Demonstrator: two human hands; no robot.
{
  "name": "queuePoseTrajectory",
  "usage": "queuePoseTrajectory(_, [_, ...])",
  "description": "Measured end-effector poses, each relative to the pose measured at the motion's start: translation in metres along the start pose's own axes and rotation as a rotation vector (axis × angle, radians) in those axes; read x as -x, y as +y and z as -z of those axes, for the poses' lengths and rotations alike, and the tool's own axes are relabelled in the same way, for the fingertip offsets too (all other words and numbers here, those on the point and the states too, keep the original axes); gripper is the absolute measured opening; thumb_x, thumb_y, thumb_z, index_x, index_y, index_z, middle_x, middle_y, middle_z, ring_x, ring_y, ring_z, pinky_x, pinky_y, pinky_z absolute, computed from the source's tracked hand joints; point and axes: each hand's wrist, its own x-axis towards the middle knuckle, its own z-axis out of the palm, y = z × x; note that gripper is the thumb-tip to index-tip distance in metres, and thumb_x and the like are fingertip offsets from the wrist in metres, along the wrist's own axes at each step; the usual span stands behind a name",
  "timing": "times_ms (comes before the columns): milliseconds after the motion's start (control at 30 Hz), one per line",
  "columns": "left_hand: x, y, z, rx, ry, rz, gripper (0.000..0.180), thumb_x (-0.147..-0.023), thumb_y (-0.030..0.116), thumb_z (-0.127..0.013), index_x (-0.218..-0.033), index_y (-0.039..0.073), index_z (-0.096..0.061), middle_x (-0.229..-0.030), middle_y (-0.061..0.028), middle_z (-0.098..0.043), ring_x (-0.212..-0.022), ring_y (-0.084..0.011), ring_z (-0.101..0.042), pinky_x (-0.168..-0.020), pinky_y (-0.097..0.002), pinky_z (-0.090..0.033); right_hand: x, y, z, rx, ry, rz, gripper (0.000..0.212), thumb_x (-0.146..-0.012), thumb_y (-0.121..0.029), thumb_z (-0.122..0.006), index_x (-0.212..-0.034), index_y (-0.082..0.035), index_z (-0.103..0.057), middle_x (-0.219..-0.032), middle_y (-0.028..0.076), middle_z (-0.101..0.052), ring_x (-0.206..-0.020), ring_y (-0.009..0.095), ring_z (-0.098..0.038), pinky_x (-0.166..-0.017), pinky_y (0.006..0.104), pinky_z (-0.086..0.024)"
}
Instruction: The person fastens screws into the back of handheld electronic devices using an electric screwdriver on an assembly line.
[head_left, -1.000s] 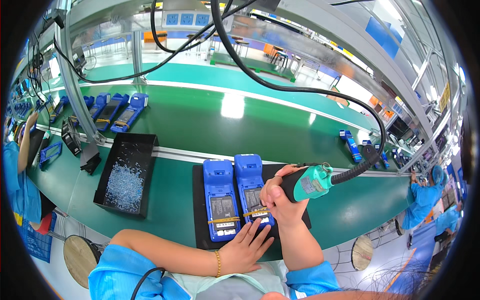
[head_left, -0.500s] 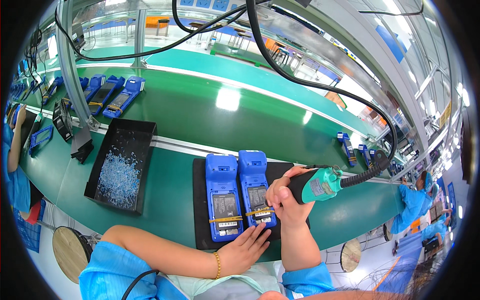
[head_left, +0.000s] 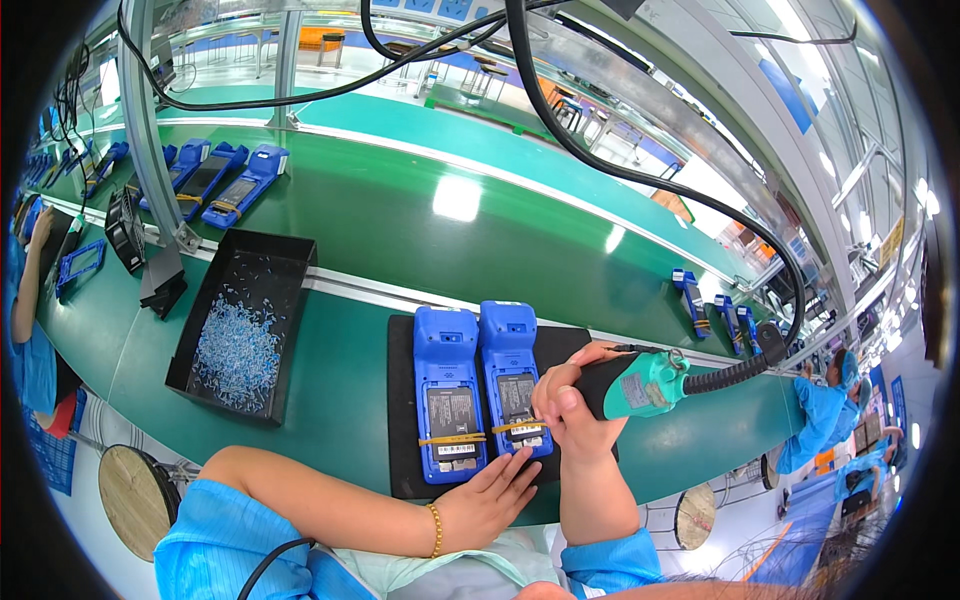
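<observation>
Two blue handheld terminals lie side by side, backs up, on a black mat (head_left: 403,400) in front of me. Each of them, the left terminal (head_left: 446,350) and the right terminal (head_left: 509,345), shows a dark battery crossed by a yellow rubber band near its lower end. My left hand (head_left: 487,505) lies flat, fingers stretched, its fingertips at the bottom end of the right terminal. In my right hand (head_left: 575,410) is a green and black electric screwdriver (head_left: 640,386), tilted over the right terminal. My fingers hide its tip.
Left of the mat stands a black tray (head_left: 293,330) of small blue-and-white pieces. More blue terminals (head_left: 245,187) lie on the green conveyor (head_left: 380,200), at left and right. A thick black cable (head_left: 640,180) arches overhead to the screwdriver. Co-workers sit at both sides, one person (head_left: 828,410) at right.
The whole view has shifted slightly. Both hands, the screwdriver and the two terminals keep nearly the same places relative to each other.
</observation>
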Motion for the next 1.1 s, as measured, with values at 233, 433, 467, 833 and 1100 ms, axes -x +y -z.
queuePoseTrajectory(233, [-0.0002, -0.0004, -0.0014, -0.003, 0.024, 0.01, 0.058, -0.079, 0.03, -0.055, -0.13, 0.003, -0.055, -0.145, -0.0217, -0.04, -0.141, -0.0431, -0.025, -0.116, -0.0538, -0.012, 0.0015, 0.0007, -0.0019, -0.004, 0.016, -0.022, 0.039, -0.08, 0.006, -0.065, -0.112, 0.003, -0.043, -0.065, 0.01, -0.056, -0.053, 0.013, -0.053, -0.048, 0.0268, -0.046])
queuePoseTrajectory(433, [-0.0003, -0.0016, 0.0014, 0.011, 0.009, 0.003, 0.059, -0.078, 0.03, -0.056, -0.13, 0.003, -0.055, -0.145, -0.0216, -0.041, -0.141, -0.0429, -0.026, -0.116, -0.0534, -0.012, 0.0014, 0.0021, -0.0015, -0.016, -0.013, -0.012, 0.039, -0.079, 0.007, -0.065, -0.112, 0.002, -0.043, -0.066, 0.009, -0.057, -0.053, 0.013, -0.053, -0.049, 0.0269, -0.046])
queuePoseTrajectory(467, [-0.0002, -0.0017, 0.0015, 0.011, 0.009, 0.003, 0.059, -0.078, 0.03, -0.056, -0.13, 0.003, -0.055, -0.145, -0.0216, -0.041, -0.141, -0.0429, -0.026, -0.116, -0.0534, -0.012, 0.0017, 0.0021, -0.0019, -0.026, -0.014, -0.015, 0.04, -0.079, 0.007, -0.065, -0.111, 0.002, -0.043, -0.066, 0.009, -0.057, -0.054, 0.013, -0.053, -0.049, 0.0267, -0.047])
queuePoseTrajectory(833, [-0.0006, -0.002, 0.0011, -0.003, 0.022, -0.007, 0.053, -0.082, 0.027, -0.049, -0.128, 0.003, -0.057, -0.143, -0.0228, -0.043, -0.139, -0.0444, -0.028, -0.115, -0.0541, -0.014, 0.0005, 0.0019, -0.0037, 0.014, 0.054, -0.137, 0.037, -0.077, 0.011, -0.066, -0.106, 0.0, -0.047, -0.071, 0.007, -0.057, -0.057, 0.011, -0.054, -0.051, 0.0263, -0.046])
queuePoseTrajectory(1100, [-0.0012, -0.0027, 0.0023, 0.005, 0.002, -0.007, 0.046, -0.089, 0.025, -0.042, -0.127, 0.003, -0.057, -0.143, -0.0204, -0.044, -0.139, -0.043, -0.029, -0.116, -0.0525, -0.014, 0.0046, 0.0056, -0.0006, 0.199, 0.022, -0.139, 0.036, -0.076, 0.011, -0.068, -0.103, -0.002, -0.048, -0.075, 0.005, -0.058, -0.065, 0.01, -0.055, -0.058, 0.0236, -0.045])
